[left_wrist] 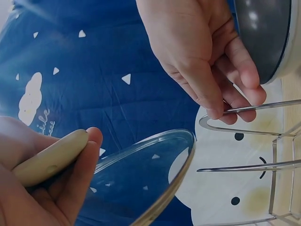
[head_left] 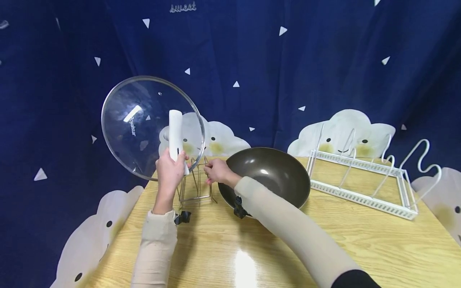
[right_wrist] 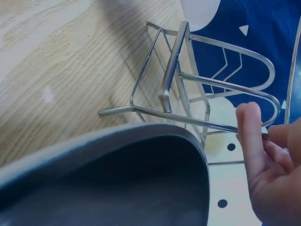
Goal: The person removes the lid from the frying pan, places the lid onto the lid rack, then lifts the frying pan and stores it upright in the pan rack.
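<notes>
My left hand [head_left: 170, 170] grips the long white handle [head_left: 175, 132] of a large glass pot lid [head_left: 144, 116] with a metal rim. The lid is held upright in the air, above and to the left of a small metal wire rack [head_left: 196, 197] on the table. In the left wrist view the lid's rim comes near the rack's wire loops. With thumb and fingers, my right hand [head_left: 217, 170] pinches the top of one wire loop [right_wrist: 275, 108] of that rack. Right beside the rack stands a dark wok [head_left: 266, 172], partly behind my right forearm.
A white rack [head_left: 363, 196] with tall wire dividers and a wavy end piece stands at the table's right. The wooden table [head_left: 216, 248] reaches back to a dark blue curtain [head_left: 252, 48] with white triangles and clouds.
</notes>
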`<state>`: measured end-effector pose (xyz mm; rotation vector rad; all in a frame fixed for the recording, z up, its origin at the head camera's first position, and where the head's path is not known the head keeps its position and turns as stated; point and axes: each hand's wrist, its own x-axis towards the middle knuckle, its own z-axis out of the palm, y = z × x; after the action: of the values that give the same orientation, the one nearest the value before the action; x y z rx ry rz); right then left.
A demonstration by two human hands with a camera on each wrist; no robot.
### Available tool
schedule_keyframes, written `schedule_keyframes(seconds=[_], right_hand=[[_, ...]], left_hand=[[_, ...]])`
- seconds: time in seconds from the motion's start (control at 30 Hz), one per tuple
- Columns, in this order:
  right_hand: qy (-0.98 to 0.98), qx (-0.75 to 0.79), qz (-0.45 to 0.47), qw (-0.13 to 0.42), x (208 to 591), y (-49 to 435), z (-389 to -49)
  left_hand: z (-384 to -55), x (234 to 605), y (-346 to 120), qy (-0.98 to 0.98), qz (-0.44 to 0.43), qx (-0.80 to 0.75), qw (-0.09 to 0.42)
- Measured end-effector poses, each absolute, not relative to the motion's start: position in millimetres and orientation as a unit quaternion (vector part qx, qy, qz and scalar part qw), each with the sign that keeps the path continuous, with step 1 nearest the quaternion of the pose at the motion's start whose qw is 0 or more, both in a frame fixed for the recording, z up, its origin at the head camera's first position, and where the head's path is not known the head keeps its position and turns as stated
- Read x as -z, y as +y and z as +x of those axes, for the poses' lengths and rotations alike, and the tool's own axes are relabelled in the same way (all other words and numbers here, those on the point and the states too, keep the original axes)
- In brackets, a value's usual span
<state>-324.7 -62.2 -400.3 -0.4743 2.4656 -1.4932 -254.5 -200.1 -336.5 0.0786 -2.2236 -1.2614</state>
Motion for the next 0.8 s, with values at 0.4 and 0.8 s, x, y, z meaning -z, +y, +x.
schedule_keyframes(seconds=[0.4,0.8], right_hand=[[0.84,0.511,-0.159,0.089,402.4,-60.1,-325.5],[0.881,0.43,-0.188,0.051,399.4,-55.5,-325.2]], left_hand=[[-250.9,339.0,-199.1,-0.864,0.038,0.439,0.244],[-249.4,343.4,-195.9,-0.882,0.044,0.417,0.214]])
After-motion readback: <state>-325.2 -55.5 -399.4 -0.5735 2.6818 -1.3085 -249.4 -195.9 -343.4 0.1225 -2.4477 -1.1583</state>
